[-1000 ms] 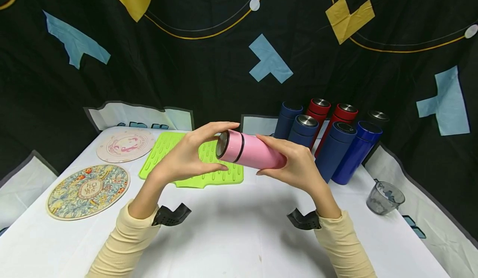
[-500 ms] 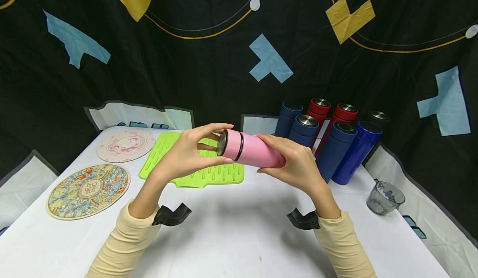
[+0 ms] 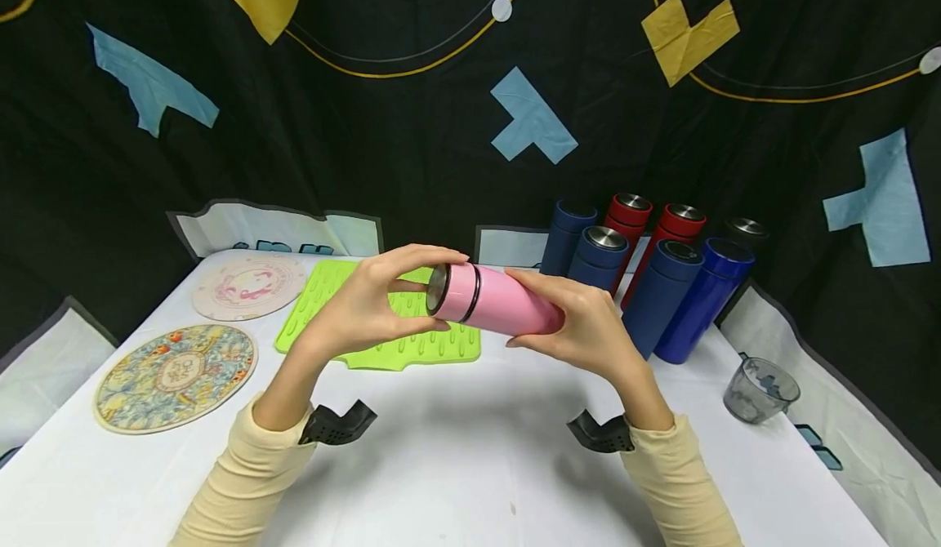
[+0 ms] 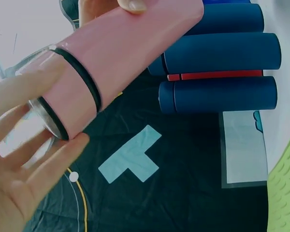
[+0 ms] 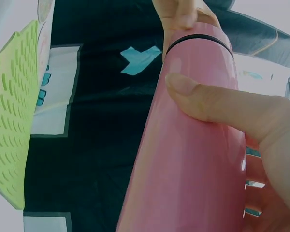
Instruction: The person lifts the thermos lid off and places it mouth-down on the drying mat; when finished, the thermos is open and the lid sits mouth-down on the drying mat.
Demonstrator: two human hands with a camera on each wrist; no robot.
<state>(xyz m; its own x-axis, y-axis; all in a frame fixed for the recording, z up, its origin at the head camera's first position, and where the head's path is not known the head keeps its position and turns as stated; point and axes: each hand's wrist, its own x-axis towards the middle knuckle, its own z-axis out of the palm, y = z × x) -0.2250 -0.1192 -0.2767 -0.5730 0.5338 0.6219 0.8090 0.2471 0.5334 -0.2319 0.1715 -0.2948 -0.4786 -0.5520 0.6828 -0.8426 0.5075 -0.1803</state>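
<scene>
Two hands on one bottle here: right hand (image 3: 581, 318) has fingers clamped round a glossy pink, metal-looking cylindrical bottle (image 3: 510, 300), left hand (image 3: 360, 309) has fingers curved round its pink lid (image 3: 456, 290), can't tell how tightly. It's sideways above the middle of the white cloth-covered desk (image 3: 441, 465), guessing so each hand gets an end.

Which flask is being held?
The pink flask, in the right hand with the left hand at its lid; the blue flasks, red flasks and dark flask stand untouched.
</scene>
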